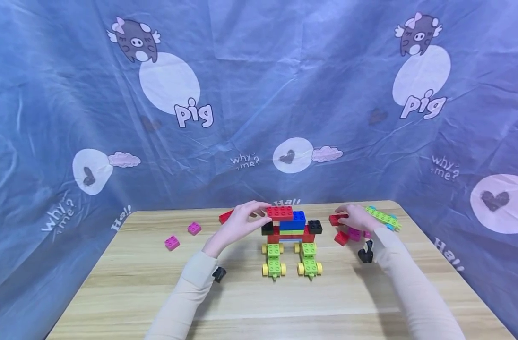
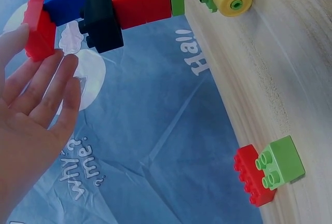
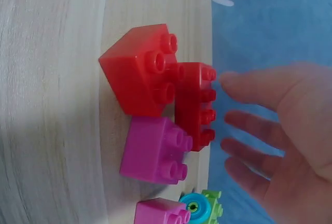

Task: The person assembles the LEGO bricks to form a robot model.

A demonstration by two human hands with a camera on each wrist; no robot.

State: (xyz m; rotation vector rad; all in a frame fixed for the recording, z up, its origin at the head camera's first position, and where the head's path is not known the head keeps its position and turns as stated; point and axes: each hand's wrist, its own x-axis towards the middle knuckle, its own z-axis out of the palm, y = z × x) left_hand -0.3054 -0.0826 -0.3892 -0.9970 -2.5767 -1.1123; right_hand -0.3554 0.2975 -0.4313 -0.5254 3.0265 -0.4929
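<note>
In the head view a wheeled build of toy bricks stands mid-table, with black bricks (image 1: 315, 226) at its sides, a blue brick (image 1: 299, 219) above and green wheeled bases (image 1: 273, 263) below. My left hand (image 1: 239, 224) pinches a long red brick (image 1: 279, 212) at the top left of the build, thumb on one side and fingertips on the other. To the right, my right hand (image 1: 358, 218) hovers over another long red brick (image 3: 188, 110), fingers spread and fingertips just off its studs. Beside that lie a smaller red brick (image 3: 140, 73) and a magenta brick (image 3: 148, 149).
Two pink bricks (image 1: 171, 243) lie on the left of the table (image 1: 242, 311). Behind my left hand are a red brick (image 2: 252, 175) and a light green brick (image 2: 282, 162). A green base with blue wheels (image 1: 383, 217) sits at the back right. Printed blue cloth (image 1: 259, 118) hangs behind.
</note>
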